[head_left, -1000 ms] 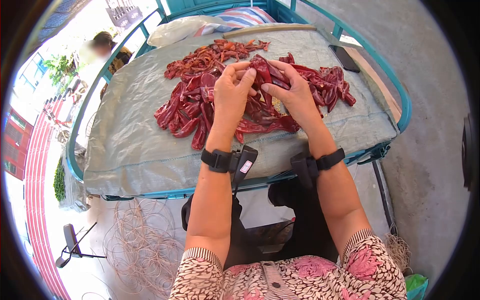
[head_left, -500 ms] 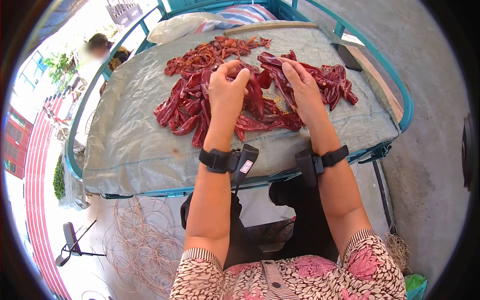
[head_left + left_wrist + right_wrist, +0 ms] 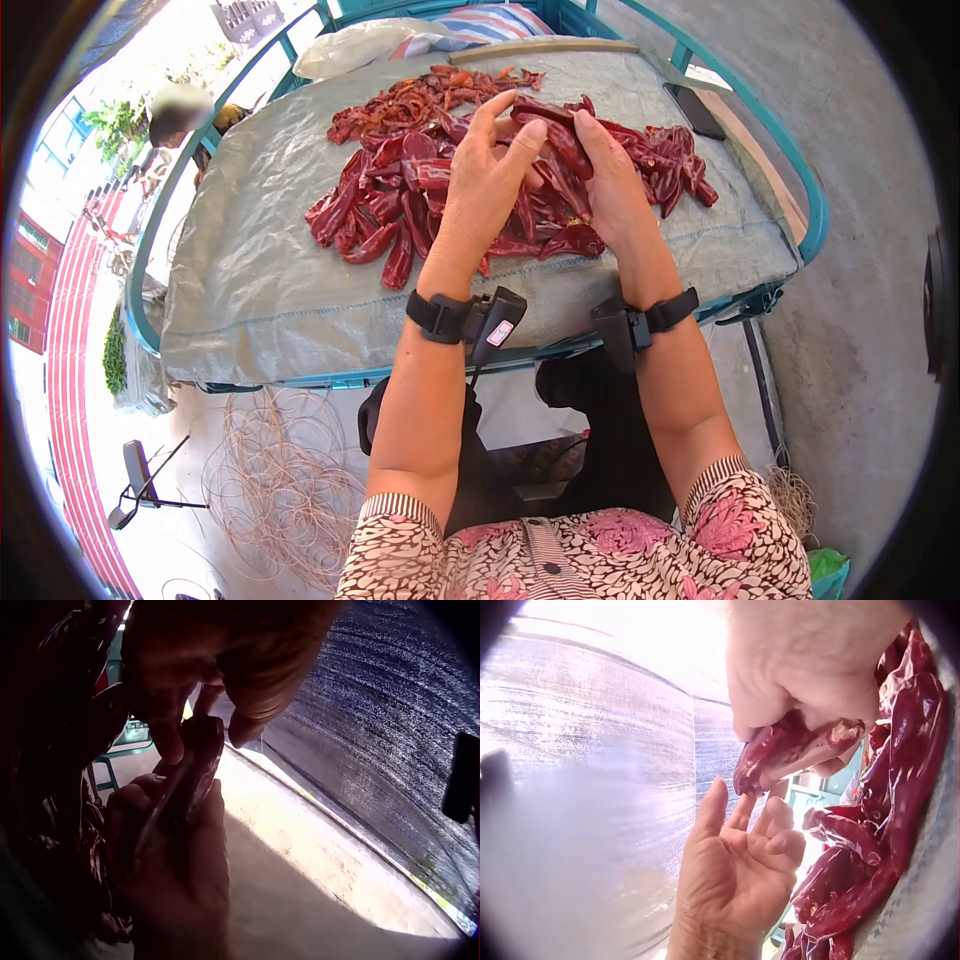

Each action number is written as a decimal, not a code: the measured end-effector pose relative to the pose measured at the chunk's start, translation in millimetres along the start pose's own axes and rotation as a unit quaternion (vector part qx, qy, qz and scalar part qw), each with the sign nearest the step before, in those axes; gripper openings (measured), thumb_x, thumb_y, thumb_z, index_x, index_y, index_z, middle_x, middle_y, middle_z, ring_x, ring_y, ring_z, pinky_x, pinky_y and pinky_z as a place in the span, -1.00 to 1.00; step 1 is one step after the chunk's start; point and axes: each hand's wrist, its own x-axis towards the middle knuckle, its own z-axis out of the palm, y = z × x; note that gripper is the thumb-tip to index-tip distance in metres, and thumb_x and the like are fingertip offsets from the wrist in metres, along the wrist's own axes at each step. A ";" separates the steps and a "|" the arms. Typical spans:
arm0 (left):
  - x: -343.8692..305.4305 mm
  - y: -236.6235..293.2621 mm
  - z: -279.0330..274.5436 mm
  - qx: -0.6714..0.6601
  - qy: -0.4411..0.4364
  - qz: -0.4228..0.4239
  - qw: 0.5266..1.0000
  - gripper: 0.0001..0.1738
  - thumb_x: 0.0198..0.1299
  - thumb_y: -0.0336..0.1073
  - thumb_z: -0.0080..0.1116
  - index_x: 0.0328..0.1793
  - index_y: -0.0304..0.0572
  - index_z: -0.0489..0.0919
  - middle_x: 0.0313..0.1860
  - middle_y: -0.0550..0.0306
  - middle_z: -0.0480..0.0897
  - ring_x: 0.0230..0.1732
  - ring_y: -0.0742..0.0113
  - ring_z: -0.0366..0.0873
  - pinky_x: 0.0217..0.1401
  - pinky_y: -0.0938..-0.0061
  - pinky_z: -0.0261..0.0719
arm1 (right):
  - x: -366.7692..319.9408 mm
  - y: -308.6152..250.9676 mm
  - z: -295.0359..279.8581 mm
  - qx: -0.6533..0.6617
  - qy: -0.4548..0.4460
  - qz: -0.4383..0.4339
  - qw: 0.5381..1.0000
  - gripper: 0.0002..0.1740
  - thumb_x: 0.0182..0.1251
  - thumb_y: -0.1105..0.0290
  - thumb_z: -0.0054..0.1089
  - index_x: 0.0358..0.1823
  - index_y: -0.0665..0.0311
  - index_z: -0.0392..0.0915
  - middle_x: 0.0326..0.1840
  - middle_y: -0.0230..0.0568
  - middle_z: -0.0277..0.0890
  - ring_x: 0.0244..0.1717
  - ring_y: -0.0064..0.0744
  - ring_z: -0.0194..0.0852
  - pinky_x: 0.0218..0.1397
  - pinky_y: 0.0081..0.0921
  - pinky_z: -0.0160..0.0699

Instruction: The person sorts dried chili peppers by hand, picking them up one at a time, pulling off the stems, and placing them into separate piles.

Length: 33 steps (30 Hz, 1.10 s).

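Note:
Over a heap of dark red dried peppers (image 3: 375,240), my right hand (image 3: 620,195) holds red peppers (image 3: 562,145). In the right wrist view, the right hand (image 3: 810,667) curls round at least two peppers (image 3: 787,750) lying side by side. Just below their tips is my left hand (image 3: 735,881), palm up with fingers loosely bent; a fingertip appears to touch a pepper end. The left wrist view is dark: the left hand's fingers (image 3: 169,739) are around the end of a pepper (image 3: 196,772) lying in the right palm (image 3: 180,877).
Smaller, orange-red pepper pieces (image 3: 400,105) form a pile behind the heap. A phone (image 3: 694,110) lies at the right on the grey sheet (image 3: 250,290). Teal rails (image 3: 815,215) border the cart bed; sacks (image 3: 365,52) lie at its back. Another person (image 3: 180,120) is beyond the left rail.
My left hand has moved right, back beside the right hand, after the two were apart half a second ago. The pepper near its fingers then is no longer distinct there. The other person's head has lowered.

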 end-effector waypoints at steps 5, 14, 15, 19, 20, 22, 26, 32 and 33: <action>6.4 -11.6 -11.9 -0.086 0.012 -0.020 0.996 -0.54 0.48 -0.25 0.20 0.40 -0.29 0.44 -0.16 0.18 0.66 -0.35 0.55 0.60 -0.35 0.69 0.49 | -1.9 -0.8 -0.6 -0.050 -0.023 0.040 0.998 -0.58 0.63 0.08 0.08 0.17 0.30 0.59 0.00 -0.28 0.70 -0.09 -0.59 0.67 0.00 -0.64 0.67; 5.0 -3.7 -17.8 -0.017 0.120 0.005 0.993 -0.48 0.41 -0.33 0.26 0.44 -0.32 0.45 0.09 -0.04 0.70 -0.10 0.37 0.72 -0.06 0.60 0.68 | 4.0 -2.8 -8.5 -0.072 0.075 0.026 0.994 -0.56 0.62 0.06 0.08 0.10 0.33 0.64 -0.15 -0.20 0.74 -0.19 -0.58 0.69 -0.08 -0.63 0.68; 2.7 0.5 -16.2 0.016 0.114 0.005 0.993 -0.45 0.40 -0.33 0.27 0.47 -0.32 0.44 0.12 -0.07 0.69 -0.07 0.35 0.73 -0.03 0.59 0.68 | 4.1 -2.8 -8.5 -0.077 0.071 0.021 0.994 -0.56 0.62 0.06 0.08 0.10 0.32 0.64 -0.15 -0.20 0.74 -0.19 -0.57 0.69 -0.08 -0.63 0.68; 5.5 -6.6 -14.6 -0.003 0.048 0.008 0.999 -0.43 0.36 -0.32 0.32 0.45 -0.32 0.46 0.06 -0.02 0.70 -0.15 0.42 0.71 -0.15 0.64 0.63 | 2.4 -3.2 -5.7 -0.093 0.061 0.005 0.994 -0.56 0.63 0.06 0.08 0.10 0.33 0.64 -0.12 -0.20 0.73 -0.16 -0.57 0.69 -0.05 -0.63 0.67; 4.6 -6.3 -11.4 -0.005 0.033 0.000 0.999 -0.44 0.33 -0.35 0.33 0.42 -0.36 0.48 -0.01 0.01 0.71 -0.20 0.45 0.69 -0.19 0.63 0.62 | 2.4 -2.4 -4.2 -0.096 0.059 0.002 0.994 -0.56 0.63 0.06 0.08 0.10 0.33 0.64 -0.10 -0.21 0.73 -0.14 -0.57 0.68 -0.03 -0.63 0.66; 3.1 -6.3 -6.6 0.002 0.001 -0.002 1.000 -0.47 0.32 -0.37 0.34 0.37 -0.40 0.51 -0.11 0.05 0.72 -0.29 0.49 0.66 -0.25 0.62 0.60 | 4.5 3.4 -4.7 -0.101 0.036 -0.017 0.994 -0.56 0.63 0.07 0.08 0.11 0.33 0.64 -0.06 -0.23 0.72 -0.11 -0.59 0.67 0.01 -0.63 0.64; 1.0 -1.4 -3.5 0.019 -0.021 0.000 1.000 -0.65 0.33 -0.38 0.33 0.17 -0.38 0.57 -0.27 0.14 0.70 -0.37 0.53 0.61 -0.30 0.63 0.56 | 4.1 4.5 -5.4 -0.158 -0.014 -0.041 0.987 -0.53 0.65 0.05 0.04 0.14 0.35 0.63 0.00 -0.26 0.70 -0.05 -0.61 0.65 0.08 -0.64 0.59; 6.7 -10.3 -15.3 -0.024 0.100 0.026 0.994 -0.67 0.42 -0.35 0.25 0.23 -0.32 0.56 -0.15 0.09 0.74 -0.25 0.50 0.66 -0.25 0.68 0.54 | 6.4 -1.5 -15.2 -0.161 0.037 -0.001 0.986 -0.51 0.69 0.03 -0.08 0.08 0.33 0.63 -0.07 -0.27 0.69 -0.19 -0.64 0.56 0.00 -0.66 0.54; 7.3 -10.7 -17.1 -0.030 0.119 0.029 0.992 -0.67 0.43 -0.36 0.23 0.24 -0.33 0.55 -0.14 0.07 0.74 -0.24 0.48 0.67 -0.21 0.67 0.57 | 8.8 -0.2 -16.6 -0.144 0.065 -0.028 0.987 -0.51 0.69 0.03 -0.08 0.07 0.33 0.63 -0.07 -0.26 0.69 -0.21 -0.63 0.54 -0.02 -0.65 0.54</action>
